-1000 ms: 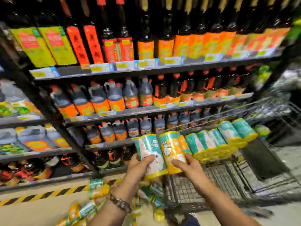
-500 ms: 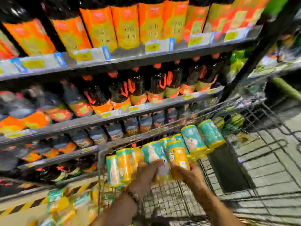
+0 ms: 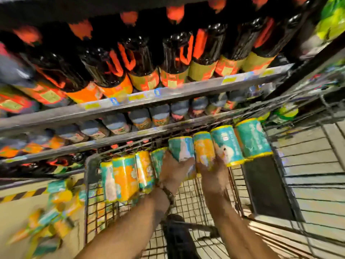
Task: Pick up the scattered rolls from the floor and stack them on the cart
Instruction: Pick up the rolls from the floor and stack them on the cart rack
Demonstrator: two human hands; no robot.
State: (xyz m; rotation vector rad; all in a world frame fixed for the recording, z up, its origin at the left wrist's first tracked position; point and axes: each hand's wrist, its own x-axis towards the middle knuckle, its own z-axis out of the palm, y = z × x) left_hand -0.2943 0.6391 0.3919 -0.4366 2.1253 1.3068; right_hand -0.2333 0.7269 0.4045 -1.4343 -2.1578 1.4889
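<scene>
Our left hand [image 3: 175, 171] grips a teal roll [image 3: 182, 148], our right hand [image 3: 212, 170] an orange roll [image 3: 204, 148], seemingly touching the row [image 3: 125, 176] in the cart [image 3: 87, 184].

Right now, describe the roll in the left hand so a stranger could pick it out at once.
Find the wire cart below the shelves of dark bottles, with a row of rolls along its far edge. Mid-row, two hands each grip one roll. The left hand holds the teal roll with a white figure; its neighbour in the right hand is the orange roll.
</scene>
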